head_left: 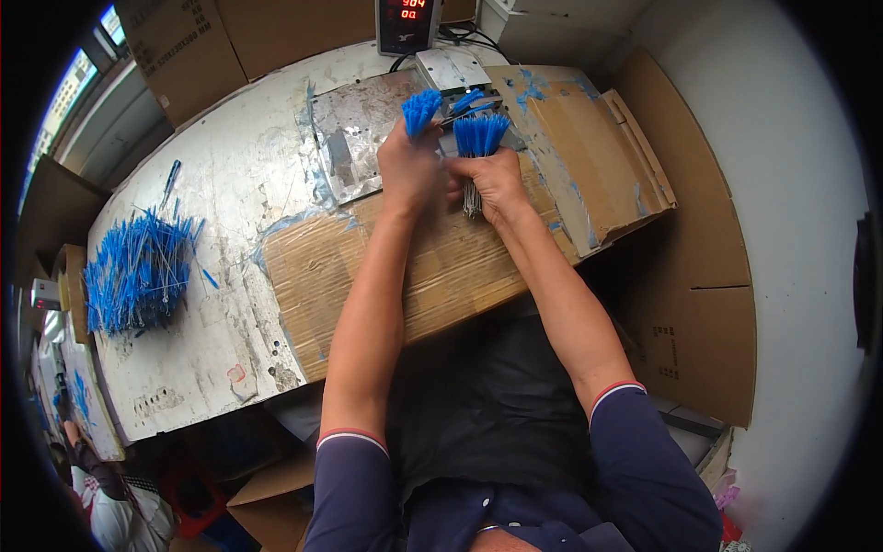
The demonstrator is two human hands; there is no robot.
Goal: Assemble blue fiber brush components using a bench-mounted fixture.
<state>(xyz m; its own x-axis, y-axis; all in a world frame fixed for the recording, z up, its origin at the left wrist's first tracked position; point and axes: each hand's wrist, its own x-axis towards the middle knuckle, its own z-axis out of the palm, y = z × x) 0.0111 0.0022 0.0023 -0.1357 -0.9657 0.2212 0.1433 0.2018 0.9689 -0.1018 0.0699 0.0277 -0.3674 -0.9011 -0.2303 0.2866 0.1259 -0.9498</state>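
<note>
My left hand (412, 173), slightly blurred, is closed around a bundle of thin blue wire brushes (421, 110), whose blue heads stick up above the fist. Just to its right, my right hand (499, 182) grips a second bundle of blue wire brushes (480, 135). Bare wire stems (472, 201) poke out below that grip. Both hands are close together over the far edge of a cardboard sheet (368, 285). Behind them, a few loose blue brushes (467, 101) lie by a small metal fixture (452, 71).
A large heap of blue wire brushes (143, 267) lies on the white table (230, 175) at left, near a dark pen-like stick (171, 181). A metal plate (354, 138), a red digital display (405, 26) and taped cardboard (589, 138) surround the hands. Another person (124, 506) sits lower left.
</note>
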